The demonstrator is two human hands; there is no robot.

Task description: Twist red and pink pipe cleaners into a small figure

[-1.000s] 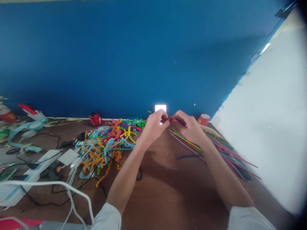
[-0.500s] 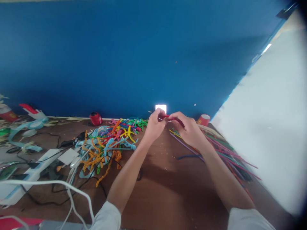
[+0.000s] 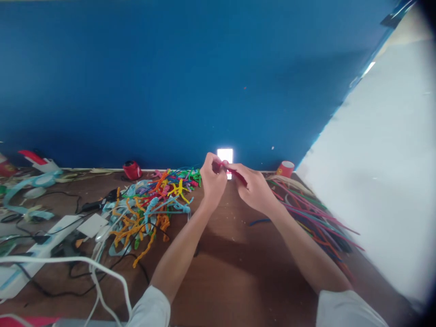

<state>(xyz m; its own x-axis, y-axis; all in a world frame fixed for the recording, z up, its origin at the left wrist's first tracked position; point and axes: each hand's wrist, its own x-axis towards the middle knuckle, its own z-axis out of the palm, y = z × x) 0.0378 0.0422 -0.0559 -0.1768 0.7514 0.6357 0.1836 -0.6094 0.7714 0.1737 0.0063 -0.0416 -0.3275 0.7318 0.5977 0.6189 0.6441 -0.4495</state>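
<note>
Both hands meet above the middle of the table, in front of a bright phone screen (image 3: 225, 155). A short red pipe cleaner (image 3: 239, 176) runs between them. My left hand (image 3: 214, 180) pinches its end with thumb and forefinger. My right hand (image 3: 255, 187) is closed on it too, fingertips touching those of the left, and part of the red stem shows under the right forefinger. The exact shape of the stem between the fingertips is too small and covered to make out.
To the left lies a tangled heap of bent, colourful pipe cleaners (image 3: 138, 220). Straight stems (image 3: 318, 210) lie in a bundle at right, near a red paper cup (image 3: 285, 169). A red can (image 3: 132, 170), a power strip (image 3: 44, 247) and white cables (image 3: 112, 271) occupy the left side.
My hands have come closer together, so the stretch of red stem that showed between them is now mostly covered by fingers. The whole view has shifted slightly.
</note>
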